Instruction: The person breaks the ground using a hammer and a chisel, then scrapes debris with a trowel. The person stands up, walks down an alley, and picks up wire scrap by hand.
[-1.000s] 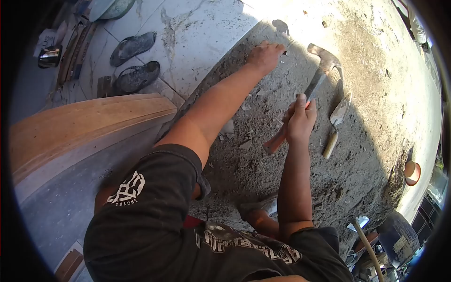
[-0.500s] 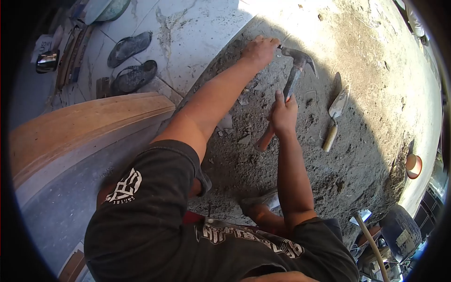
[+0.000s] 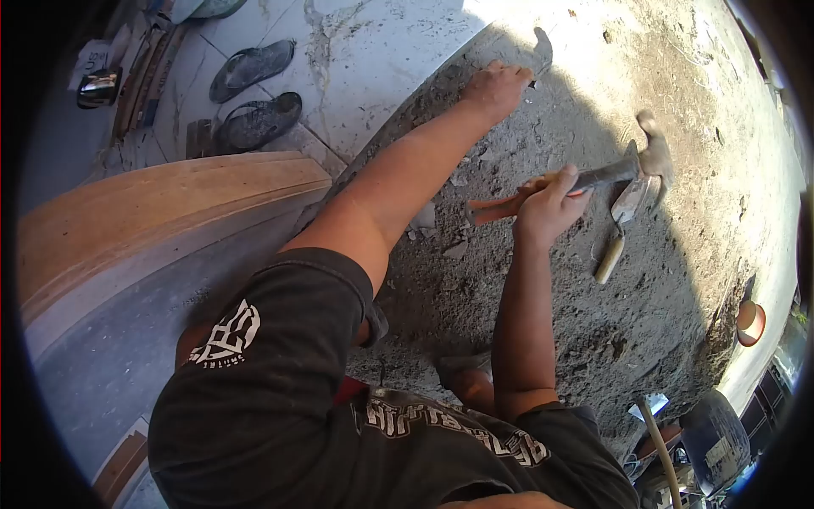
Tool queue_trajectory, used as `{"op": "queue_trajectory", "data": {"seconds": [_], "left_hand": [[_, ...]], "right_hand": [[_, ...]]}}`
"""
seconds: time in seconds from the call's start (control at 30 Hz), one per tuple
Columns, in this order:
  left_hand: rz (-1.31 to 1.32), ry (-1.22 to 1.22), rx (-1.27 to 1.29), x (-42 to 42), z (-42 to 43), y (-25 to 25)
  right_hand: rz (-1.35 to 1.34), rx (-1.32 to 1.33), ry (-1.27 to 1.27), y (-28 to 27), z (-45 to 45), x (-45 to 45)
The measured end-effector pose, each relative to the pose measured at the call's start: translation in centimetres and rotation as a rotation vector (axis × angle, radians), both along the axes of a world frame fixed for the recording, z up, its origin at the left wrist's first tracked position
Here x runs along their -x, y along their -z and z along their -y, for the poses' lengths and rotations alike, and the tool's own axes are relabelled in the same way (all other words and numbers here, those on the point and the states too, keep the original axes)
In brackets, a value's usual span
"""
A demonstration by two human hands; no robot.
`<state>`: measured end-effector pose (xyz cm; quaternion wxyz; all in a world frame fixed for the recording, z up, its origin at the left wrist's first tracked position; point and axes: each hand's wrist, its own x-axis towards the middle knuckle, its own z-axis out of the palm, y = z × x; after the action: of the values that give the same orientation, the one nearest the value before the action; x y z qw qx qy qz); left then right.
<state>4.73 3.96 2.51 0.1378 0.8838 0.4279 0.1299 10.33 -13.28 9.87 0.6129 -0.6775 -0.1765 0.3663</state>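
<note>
My right hand (image 3: 547,208) is wrapped round the orange-and-dark handle of a claw hammer (image 3: 606,176). The hammer's head is raised to the right, slightly blurred, and overlaps the view of the trowel blade. Farther forward, my left hand (image 3: 498,89) is closed near the edge of the white tiles, low over the rough grey ground (image 3: 526,136). A small dark tip pokes out at its right side; the rest of what it grips is hidden. A pointing trowel (image 3: 610,259) with a pale handle lies on the ground right of my right hand.
Dark flip-flops (image 3: 259,123) lie on the white tiled floor (image 3: 365,51) at upper left. A curved wooden edge (image 3: 170,195) stands at my left. At right are a small terracotta-coloured pot (image 3: 750,323), a wooden handle (image 3: 661,450) and a dark container (image 3: 715,441).
The hammer has swung away from my left hand, up and to the right, its handle turning from near upright to nearly sideways. My left hand stays closed at about the same spot.
</note>
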Motion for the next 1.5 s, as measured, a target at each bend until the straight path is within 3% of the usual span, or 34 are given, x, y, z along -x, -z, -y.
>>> {"op": "queue_trajectory", "data": {"seconds": [0.03, 0.07, 0.1, 0.17, 0.2, 0.33, 0.43, 0.5, 0.57, 0.63, 0.7, 0.77, 0.87, 0.97, 1.0, 1.1, 1.17, 1.27, 1.3, 1.37, 1.43, 1.5], "left_hand": [[0.010, 0.015, 0.006, 0.0, 0.5, 0.4], [0.019, 0.013, 0.002, -0.2, 0.0, 1.1], [0.021, 0.003, -0.002, -0.5, -0.7, 1.3], [-0.031, 0.003, -0.025, -0.2, -3.0, -1.0], [-0.076, 0.031, 0.041, 0.2, -0.3, -0.5], [-0.009, -0.003, 0.050, -0.1, -0.1, -0.3], [-0.033, -0.048, -0.066, -0.5, -0.6, 0.7], [-0.057, -0.025, 0.062, 0.0, 0.1, -0.3], [-0.034, -0.053, 0.062, -0.3, -0.5, -0.1], [-0.004, -0.035, 0.010, -0.1, 0.2, 0.8], [0.011, -0.041, -0.024, -0.2, 0.0, 1.4], [0.025, -0.058, -0.060, -0.8, -1.6, 1.7], [0.027, -0.032, -0.039, -0.3, -0.2, 2.0], [0.044, -0.049, -0.046, -0.2, -0.1, 1.7], [0.059, -0.038, -0.061, -0.5, 0.2, 2.0], [-0.004, -0.061, -0.089, -0.3, -2.6, 2.1], [0.027, -0.030, -0.054, -0.1, -0.2, 2.1], [-0.014, -0.030, -0.063, 0.1, 0.2, 2.1], [-0.009, -0.027, -0.047, -0.3, 0.1, 2.0], [0.034, -0.029, -0.112, -1.3, 0.0, 2.7], [0.023, -0.065, -0.100, 0.2, 1.0, 3.9], [0.009, -0.040, -0.078, -0.2, -0.2, 2.5]], "right_hand": [[0.022, 0.196, -0.169, 2.1, 0.8, 0.4], [0.255, 0.245, -0.343, 6.6, 1.5, -0.5], [0.264, 0.235, -0.323, 4.8, 1.6, -1.8], [-0.085, 0.127, -0.174, -1.7, 1.2, -2.4], [-0.047, -0.056, -0.014, -3.0, 1.0, -1.9], [0.166, 0.059, 0.012, 1.0, 2.2, -1.5], [0.411, 0.432, -0.281, 1.7, 1.4, -4.7], [0.319, 0.449, -0.214, -1.5, 3.5, -4.2], [0.410, 0.201, -0.089, -3.6, 1.7, -3.7], [0.465, 0.195, -0.131, -0.8, 1.8, -4.2], [0.827, 0.450, -0.491, 1.3, 1.0, -5.2], [0.820, 0.464, -0.464, -0.1, 0.2, -6.5], [0.540, 0.379, -0.278, -6.0, 1.0, -4.5], [0.704, 0.456, -0.403, -1.9, 1.0, -5.0], [0.854, 0.479, -0.496, 2.0, 1.3, -6.3], [0.718, 0.438, -0.441, -1.1, 1.0, -7.3], [0.598, 0.354, -0.306, -3.9, 1.6, -5.2], [0.629, 0.298, -0.280, -2.0, 2.1, -4.8], [0.767, 0.378, -0.402, 0.8, 1.8, -6.0], [0.922, 0.440, -0.506, 0.6, 0.4, -7.2], [0.660, 0.371, -0.454, -4.2, 0.7, -5.8], [0.659, 0.385, -0.368, -4.7, 0.2, -5.1]]}}
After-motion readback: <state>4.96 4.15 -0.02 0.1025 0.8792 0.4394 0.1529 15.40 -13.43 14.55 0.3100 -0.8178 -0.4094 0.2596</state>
